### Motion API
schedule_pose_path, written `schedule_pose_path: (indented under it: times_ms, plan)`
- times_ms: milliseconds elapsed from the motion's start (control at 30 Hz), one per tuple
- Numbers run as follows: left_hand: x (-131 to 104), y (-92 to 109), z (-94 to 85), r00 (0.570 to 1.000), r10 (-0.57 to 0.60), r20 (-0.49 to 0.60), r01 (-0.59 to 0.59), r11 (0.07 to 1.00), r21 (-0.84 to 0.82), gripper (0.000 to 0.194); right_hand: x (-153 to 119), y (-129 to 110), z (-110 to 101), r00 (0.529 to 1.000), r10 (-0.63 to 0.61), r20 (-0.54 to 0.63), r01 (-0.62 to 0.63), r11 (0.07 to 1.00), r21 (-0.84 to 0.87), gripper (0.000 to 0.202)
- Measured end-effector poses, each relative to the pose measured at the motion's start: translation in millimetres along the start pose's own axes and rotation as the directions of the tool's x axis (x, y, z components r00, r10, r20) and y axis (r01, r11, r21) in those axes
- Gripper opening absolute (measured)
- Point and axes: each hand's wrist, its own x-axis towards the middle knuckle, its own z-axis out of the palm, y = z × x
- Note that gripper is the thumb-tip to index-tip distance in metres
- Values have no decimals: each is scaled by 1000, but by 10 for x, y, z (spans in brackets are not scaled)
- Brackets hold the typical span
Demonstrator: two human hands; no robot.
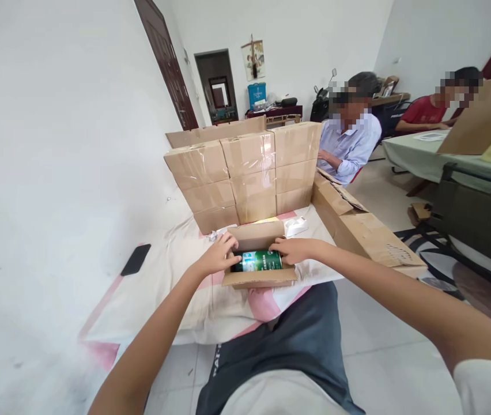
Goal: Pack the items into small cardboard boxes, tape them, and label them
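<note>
An open cardboard box [259, 282] sits on the cloth-covered table in front of me, its flaps folded outward. Inside it a green can [267, 260] with a blue and white patch on its label lies on its side. My left hand [219, 255] is bent around the box's left end, with the thumb by the can's dark end. From the right, my right hand [292, 251] reaches over the box edge, its curled fingers on the can's right end. Part of that end is hidden under the fingers.
Sealed cardboard boxes [249, 176] form a stacked wall behind the open box. Long cartons [375, 236] line the table's right side. A black phone [136, 259] lies at the left, and a white packet [296, 225] behind the box. Two people sit beyond, at the right.
</note>
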Motion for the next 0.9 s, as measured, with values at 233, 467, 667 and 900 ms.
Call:
schedule_pose_path:
  times_ms: [233,467,667,900]
  plan:
    - [21,316,-36,999,26,-23,-25,999,42,22,-65,82,-33,995,-67,-80,85,962,258,54]
    - [49,240,118,999,-35,-10,35,998,-43,24,-163,129,-44,997,-42,-62,63,921,384,55]
    - [-58,51,372,992,-127,11,127,980,-155,26,-121,33,-29,998,-54,-39,62,958,281,40]
    - [-136,18,534,974,-207,-93,170,936,-308,31,-128,-10,-94,995,-84,-57,97,954,284,30]
